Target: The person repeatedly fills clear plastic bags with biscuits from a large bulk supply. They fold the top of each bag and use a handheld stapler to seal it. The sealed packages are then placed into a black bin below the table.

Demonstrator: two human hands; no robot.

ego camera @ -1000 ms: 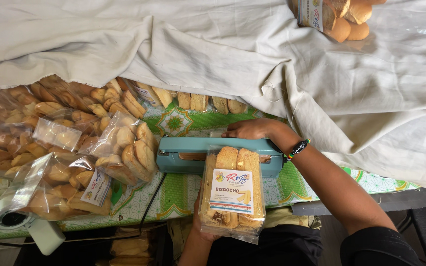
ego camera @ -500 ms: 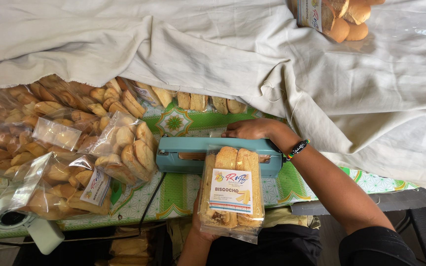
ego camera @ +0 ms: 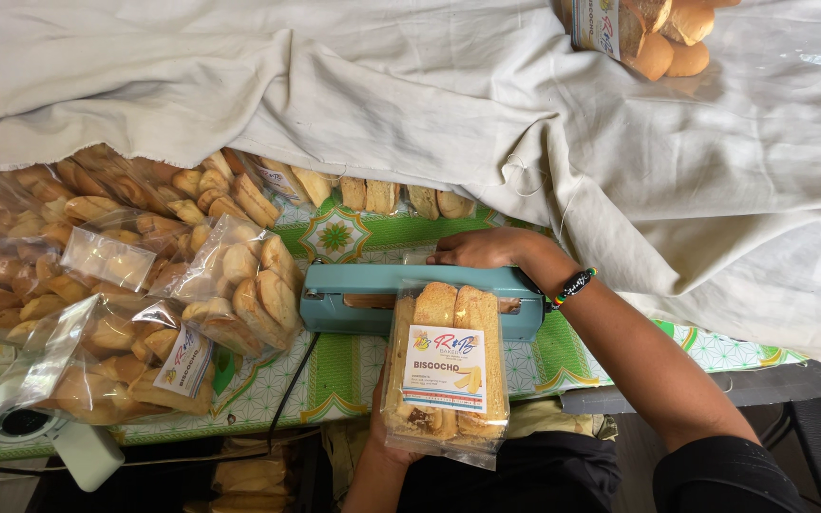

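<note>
Nothing is differing from half a second ago that I can make out: my right hand (ego camera: 486, 249) is still pressing flat on the sealer (ego camera: 420, 298), and my left hand (ego camera: 387, 432) is still holding the bag (ego camera: 446, 370) by its bottom end. The bag, packed with long toasted bread sticks and carrying a white label, is lying over the front of the sealer with its top edge tucked into the bar, at about 6 o'clock from the right hand. The right palm is spread and pushing down, not gripping; a beaded bracelet (ego camera: 574, 285) is sitting on its wrist.

Most of the left hand is hiding behind the bag, so I am seeing only the wrist and a bit of the fingers wrapping the bag's lower edge. The seal line itself is covered by the sealer's arm. At 9 o'clock from the sealer, a heap of filled bags (ego camera: 135, 294) is running off the left edge. A white cloth (ego camera: 410, 104) is covering the table at 12 o'clock, hiding more bread beneath its hem. At 1 o'clock, another pack (ego camera: 643, 28) is being cut off by the top edge.
</note>
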